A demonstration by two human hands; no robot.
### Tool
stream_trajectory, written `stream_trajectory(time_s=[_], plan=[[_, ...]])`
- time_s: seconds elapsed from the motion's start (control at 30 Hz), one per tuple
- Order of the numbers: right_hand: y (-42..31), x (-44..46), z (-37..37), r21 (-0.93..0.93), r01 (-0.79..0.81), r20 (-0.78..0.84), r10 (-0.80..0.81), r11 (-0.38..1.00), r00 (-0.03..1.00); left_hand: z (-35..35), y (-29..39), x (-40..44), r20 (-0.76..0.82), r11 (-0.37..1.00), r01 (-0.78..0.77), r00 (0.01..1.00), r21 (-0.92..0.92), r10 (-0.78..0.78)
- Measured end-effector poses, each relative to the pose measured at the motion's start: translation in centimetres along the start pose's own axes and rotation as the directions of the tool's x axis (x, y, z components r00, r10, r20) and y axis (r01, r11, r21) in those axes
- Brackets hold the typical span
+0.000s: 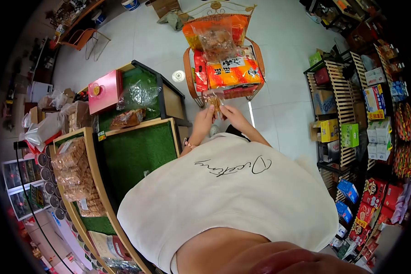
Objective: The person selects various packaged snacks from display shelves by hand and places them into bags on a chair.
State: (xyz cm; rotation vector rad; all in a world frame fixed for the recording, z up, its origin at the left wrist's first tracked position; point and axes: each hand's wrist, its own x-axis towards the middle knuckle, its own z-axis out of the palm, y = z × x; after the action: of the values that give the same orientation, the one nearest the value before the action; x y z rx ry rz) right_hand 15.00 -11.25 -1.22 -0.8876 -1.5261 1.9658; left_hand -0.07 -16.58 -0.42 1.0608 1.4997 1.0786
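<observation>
Between my two hands is a small clear plastic bag [214, 99] with brownish-golden pieces inside. My left hand [205, 116] grips its left side, and a bracelet circles that wrist. On the other side my right hand [232, 115] grips the bag's lower right edge. Just beyond the hands stands a wicker chair [187, 73] loaded with orange and red snack packages [235, 68]. A larger clear bag of brown food [214, 40] lies on top of them, against the backrest.
To the left, a green-lined display stand [137, 148] holds a pink box [106, 91], a bag of brown food [128, 118] and stacked packs [75, 176]. Slatted shelves [340, 96] with boxed goods line the right. An orange chair [80, 39] stands at the back left.
</observation>
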Motion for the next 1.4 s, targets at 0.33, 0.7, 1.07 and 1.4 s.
stream_trajectory(time_s=[0.33,0.7,1.07,1.4], plan=[[0.3,5.1,-2.8,0.146,-0.197,-0.010,0.201,0.969,0.980,-1.0,1.6,6.0,0.075,0.951,0.158,0.980,0.267,-0.184],[-5.0,22.1,-11.2,-0.297,0.031,-0.037,-0.044,0.954,0.998,-2.6,7.6,21.9,-0.146,0.979,0.055,0.989,0.195,-0.026],[-9.9,35.2,-20.2,-0.056,0.054,-0.098,-0.059,0.997,0.993,-6.3,9.1,45.7,-0.039,0.741,-0.007,0.998,0.671,0.045],[-8.6,35.8,-22.5,-0.116,0.025,0.008,-0.024,0.993,1.000,-2.2,3.3,50.5,0.010,0.270,0.103,0.922,0.957,-0.387]])
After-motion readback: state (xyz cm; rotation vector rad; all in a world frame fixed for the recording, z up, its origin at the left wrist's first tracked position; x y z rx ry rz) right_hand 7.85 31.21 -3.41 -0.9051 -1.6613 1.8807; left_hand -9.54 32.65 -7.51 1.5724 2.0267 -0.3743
